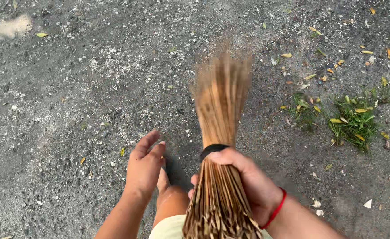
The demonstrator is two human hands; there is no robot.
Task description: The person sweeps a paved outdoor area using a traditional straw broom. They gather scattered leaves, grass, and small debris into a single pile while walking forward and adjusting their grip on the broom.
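Observation:
My right hand (247,179) grips a bundle broom of thin brown sticks (219,115) just below its black band (213,149). The broom's tips point away from me and are blurred over the dark gravelly ground (93,88). A red cord circles my right wrist (277,208). Beside the broom, my left hand (145,164) hangs free with fingers apart, holding nothing. My bare knee (172,201) and foot show beneath it.
Yellow and green fallen leaves (336,62) lie scattered at the upper right. Two small grass tufts (354,119) grow at the right. White grit and pebbles speckle the ground. A pale sandy patch (12,25) sits at the top left.

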